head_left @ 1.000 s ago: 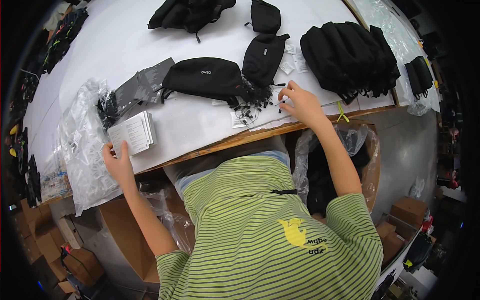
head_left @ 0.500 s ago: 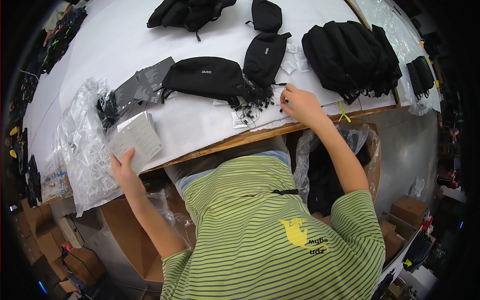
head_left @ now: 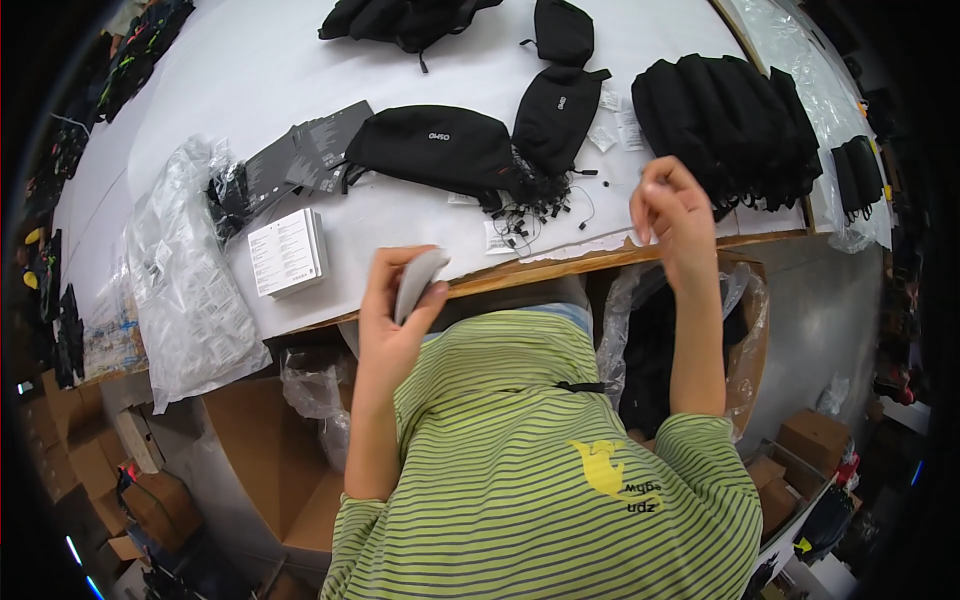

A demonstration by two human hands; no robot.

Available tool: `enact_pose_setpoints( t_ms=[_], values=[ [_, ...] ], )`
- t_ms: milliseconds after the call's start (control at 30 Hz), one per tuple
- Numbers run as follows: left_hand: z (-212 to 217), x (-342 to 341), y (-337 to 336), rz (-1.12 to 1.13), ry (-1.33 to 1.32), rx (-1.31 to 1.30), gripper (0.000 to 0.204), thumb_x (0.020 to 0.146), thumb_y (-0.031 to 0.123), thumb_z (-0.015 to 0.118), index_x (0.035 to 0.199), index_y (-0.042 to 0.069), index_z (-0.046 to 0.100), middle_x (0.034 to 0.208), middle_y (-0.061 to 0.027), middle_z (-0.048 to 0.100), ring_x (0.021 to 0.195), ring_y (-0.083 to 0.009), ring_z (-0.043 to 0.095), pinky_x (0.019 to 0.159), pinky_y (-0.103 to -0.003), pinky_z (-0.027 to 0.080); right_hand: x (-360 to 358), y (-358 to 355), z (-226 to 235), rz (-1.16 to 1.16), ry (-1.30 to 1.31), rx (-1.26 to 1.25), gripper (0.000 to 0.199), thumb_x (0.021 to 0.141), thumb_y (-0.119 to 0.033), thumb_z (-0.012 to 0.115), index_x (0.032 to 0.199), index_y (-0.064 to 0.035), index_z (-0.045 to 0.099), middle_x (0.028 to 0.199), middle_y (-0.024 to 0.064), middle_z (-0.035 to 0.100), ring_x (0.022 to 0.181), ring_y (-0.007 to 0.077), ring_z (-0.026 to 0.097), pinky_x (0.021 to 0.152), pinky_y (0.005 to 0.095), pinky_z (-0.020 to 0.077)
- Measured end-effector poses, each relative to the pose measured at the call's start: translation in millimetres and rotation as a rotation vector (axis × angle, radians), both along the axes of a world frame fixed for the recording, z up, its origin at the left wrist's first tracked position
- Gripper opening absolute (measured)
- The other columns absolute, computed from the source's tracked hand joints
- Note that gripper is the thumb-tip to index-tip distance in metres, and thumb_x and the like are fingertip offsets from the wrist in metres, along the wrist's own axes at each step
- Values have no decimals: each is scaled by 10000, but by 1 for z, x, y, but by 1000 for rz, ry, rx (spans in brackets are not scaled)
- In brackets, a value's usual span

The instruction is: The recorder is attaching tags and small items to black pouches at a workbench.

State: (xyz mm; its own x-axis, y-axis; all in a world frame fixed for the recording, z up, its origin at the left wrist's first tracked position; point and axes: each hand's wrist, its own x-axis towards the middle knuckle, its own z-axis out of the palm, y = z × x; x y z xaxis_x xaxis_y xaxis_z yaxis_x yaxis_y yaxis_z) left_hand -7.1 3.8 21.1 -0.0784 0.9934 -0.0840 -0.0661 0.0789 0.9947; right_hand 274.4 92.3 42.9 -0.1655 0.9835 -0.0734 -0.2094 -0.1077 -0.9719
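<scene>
In front of my body, just over the table's near edge, my left hand (head_left: 385,335) is closed on a pale printed card (head_left: 418,280) that curves between the thumb and fingers. My right hand (head_left: 682,212) is raised over the edge farther right, fingers curled to a pinch; what they hold, if anything, is too small to make out. Between the hands lies a tangle of black tag strings (head_left: 530,205) with small clips. A black zip pouch (head_left: 435,148) sits behind them, and another black pouch (head_left: 555,122) stands beside it. To the left rests a stack of white printed cards (head_left: 283,252).
Dark grey cards (head_left: 325,150) fan out by a clear plastic bag (head_left: 190,290) of small white packets. A row of black pouches (head_left: 725,125) lies right, more black pouches (head_left: 400,20) at the back. Under the table stand cardboard boxes, one plastic-lined (head_left: 745,340).
My left hand has taken a card off the white stack and carried it right, in front of me. My right hand has lifted away from the strings, moving right.
</scene>
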Motion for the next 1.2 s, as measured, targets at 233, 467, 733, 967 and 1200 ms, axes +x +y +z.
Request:
enact_pose_setpoints(
  t_ms=[233, 467, 733, 967, 1200],
  values=[
    [7, 27, 2, -17, 189, 140, 110, 802, 32, 677, 903, 3, 642, 889, -35, 592, 736, -76, 531, 624, -197, 398, -69, -51, -6, 113, -246, 30, 108, 795, -61, 696, 875, -20, 635, 568, -98, 384, 519, -6, 296, 473, 185, 229],
    [5, 36, -5, 139, 86, 157, 101, 781, 20, 696, 872, 19, 652, 760, -1, 582, 603, -59, 482, 550, -197, 376, -87, -55, -9, 33, -549, 356, 120, 748, -49, 708, 846, -32, 643, 500, -44, 380, 449, 30, 291, 439, 205, 245],
    [1, 33, -4, 106, 212, 242, 143, 741, -14, 718, 868, 31, 670, 757, -4, 583, 571, -33, 434, 500, -175, 323, -89, -59, -11, -11, -494, 385, 121, 743, -23, 710, 844, -37, 647, 514, -55, 383, 453, 20, 303, 429, 200, 223],
    [3, 34, -4, 100, 285, 304, 189, 707, -44, 725, 874, 41, 697, 770, -18, 599, 550, -40, 429, 477, -181, 328, -91, -61, -11, -19, -499, 410, 119, 752, 7, 709, 846, -29, 647, 537, -78, 390, 477, -5, 307, 444, 174, 219],
    [3, 20, 0, -115, -74, 213, 76, 823, 61, 671, 866, -2, 681, 762, -24, 594, 542, -39, 444, 473, -181, 349, -75, -56, -13, 168, -111, 31, 94, 795, -46, 702, 857, -38, 632, 548, -76, 403, 504, 6, 309, 475, 182, 226]
  ],
)
